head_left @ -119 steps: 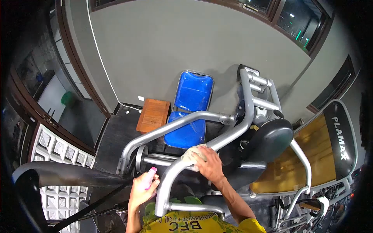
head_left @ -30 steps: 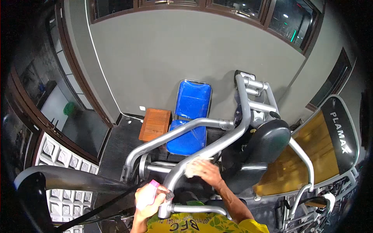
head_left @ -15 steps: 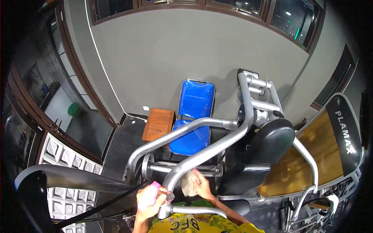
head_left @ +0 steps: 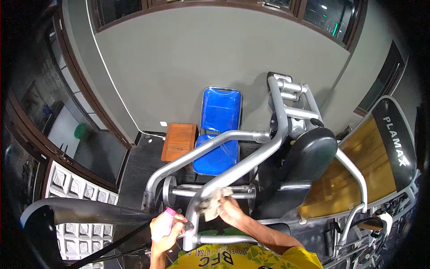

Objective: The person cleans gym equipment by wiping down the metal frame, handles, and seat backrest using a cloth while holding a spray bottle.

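Beige cloth (head_left: 215, 205), shifted onto silver bar (head_left: 246, 165)

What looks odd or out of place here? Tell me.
Mildly odd: the white cable runs slantwise down the wall and trails onto the floor beside the wooden box. No spill or damage is visible.

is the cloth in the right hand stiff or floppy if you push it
Probably floppy: the cloth is bunched and creased in the right hand. Likely light, since it looks thin. Unlikely to roll, given its uneven outline.
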### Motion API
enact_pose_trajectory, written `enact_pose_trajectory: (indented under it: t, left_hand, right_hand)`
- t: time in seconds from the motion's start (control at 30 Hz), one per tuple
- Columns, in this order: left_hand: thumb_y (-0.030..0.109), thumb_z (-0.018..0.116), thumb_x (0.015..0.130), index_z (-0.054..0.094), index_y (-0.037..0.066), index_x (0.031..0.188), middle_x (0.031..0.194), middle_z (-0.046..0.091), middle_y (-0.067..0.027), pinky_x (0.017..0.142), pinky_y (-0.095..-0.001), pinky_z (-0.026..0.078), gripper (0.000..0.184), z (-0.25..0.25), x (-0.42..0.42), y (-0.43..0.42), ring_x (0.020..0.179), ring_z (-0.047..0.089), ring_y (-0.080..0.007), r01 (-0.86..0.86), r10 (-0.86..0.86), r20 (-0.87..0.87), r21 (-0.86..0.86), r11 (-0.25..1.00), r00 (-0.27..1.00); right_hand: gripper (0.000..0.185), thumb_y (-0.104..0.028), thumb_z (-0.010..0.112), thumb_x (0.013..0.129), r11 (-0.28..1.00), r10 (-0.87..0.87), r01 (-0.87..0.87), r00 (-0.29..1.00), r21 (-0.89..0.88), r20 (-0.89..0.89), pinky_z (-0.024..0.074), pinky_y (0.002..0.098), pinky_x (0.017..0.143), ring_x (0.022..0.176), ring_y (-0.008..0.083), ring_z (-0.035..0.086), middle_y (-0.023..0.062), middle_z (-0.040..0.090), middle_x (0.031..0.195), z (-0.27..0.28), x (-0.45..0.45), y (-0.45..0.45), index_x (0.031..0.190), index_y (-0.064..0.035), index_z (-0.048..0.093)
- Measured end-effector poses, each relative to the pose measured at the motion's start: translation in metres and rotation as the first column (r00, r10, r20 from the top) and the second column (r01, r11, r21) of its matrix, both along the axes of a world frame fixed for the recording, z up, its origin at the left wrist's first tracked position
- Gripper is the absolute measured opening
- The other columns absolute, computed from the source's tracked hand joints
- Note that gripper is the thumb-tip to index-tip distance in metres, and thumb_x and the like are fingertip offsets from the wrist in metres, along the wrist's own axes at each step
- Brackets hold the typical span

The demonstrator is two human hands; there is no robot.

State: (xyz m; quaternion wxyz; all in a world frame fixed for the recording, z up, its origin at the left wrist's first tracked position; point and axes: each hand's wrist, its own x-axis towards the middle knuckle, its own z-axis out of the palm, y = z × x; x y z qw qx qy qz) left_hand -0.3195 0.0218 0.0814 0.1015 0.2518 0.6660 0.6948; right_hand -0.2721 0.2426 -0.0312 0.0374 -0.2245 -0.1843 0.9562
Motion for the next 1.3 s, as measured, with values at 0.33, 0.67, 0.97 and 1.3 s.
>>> enact_pose_trajectory:
  t: [0.33, 0.67, 0.97, 1.3]
  left_hand:
    - [0.001, 0.064, 0.084, 0.063, -0.008, 0.093, 0.078, 0.070, -0.0147, 0.053, -0.0267, 0.052, 0.013, -0.003, 0.012, 0.012, 0.056, 0.065, -0.0154, -0.004, 0.004, -0.003, 0.009, 1.000, 1.000]
    - [0.001, 0.062, 0.087, 0.062, -0.010, 0.094, 0.080, 0.069, -0.0148, 0.057, -0.0278, 0.053, 0.013, -0.008, 0.020, 0.041, 0.060, 0.066, -0.0149, 0.057, -0.056, -0.011, 0.077, 0.995, 0.998]
    - [-0.004, 0.060, 0.088, 0.061, -0.008, 0.096, 0.083, 0.067, -0.0125, 0.055, -0.0249, 0.052, 0.009, -0.019, 0.012, 0.087, 0.059, 0.063, -0.0118, 0.091, -0.102, 0.109, 0.105, 0.990, 0.989]
    - [-0.009, 0.057, 0.084, 0.061, -0.005, 0.095, 0.082, 0.067, -0.0113, 0.055, -0.0257, 0.051, 0.012, -0.080, 0.011, 0.113, 0.060, 0.063, -0.0113, 0.098, -0.106, 0.067, 0.115, 0.989, 0.992]
  right_hand:
    - [0.032, -0.020, 0.054, 0.098, 0.920, 0.359, -0.376, 0.921, 0.111, 0.151, 0.0535, 0.0395, 0.086, 0.092, 0.0175, 0.065, 0.0048, 0.063, 0.109, 0.007, 0.004, -0.006, 0.127, -0.0066, 0.047]
    - [0.019, -0.013, 0.053, 0.098, 0.988, 0.138, -0.136, 0.990, 0.070, -0.033, 0.0553, 0.0297, 0.081, 0.090, 0.0151, 0.065, 0.0042, 0.064, 0.102, -0.003, 0.005, 0.018, 0.116, -0.0054, 0.053]
    - [0.028, -0.017, 0.056, 0.097, 0.904, -0.239, 0.257, 0.967, 0.341, -0.092, 0.0522, 0.0370, 0.090, 0.102, 0.0228, 0.062, 0.0103, 0.062, 0.111, 0.008, 0.012, 0.094, 0.121, -0.0033, 0.051]
    - [0.054, 0.004, 0.055, 0.078, -0.502, -0.278, 0.104, 0.920, 0.858, -0.275, 0.0255, 0.0502, 0.113, 0.134, 0.0369, 0.040, 0.0175, 0.049, 0.139, 0.028, -0.004, 0.091, 0.132, 0.0014, 0.049]
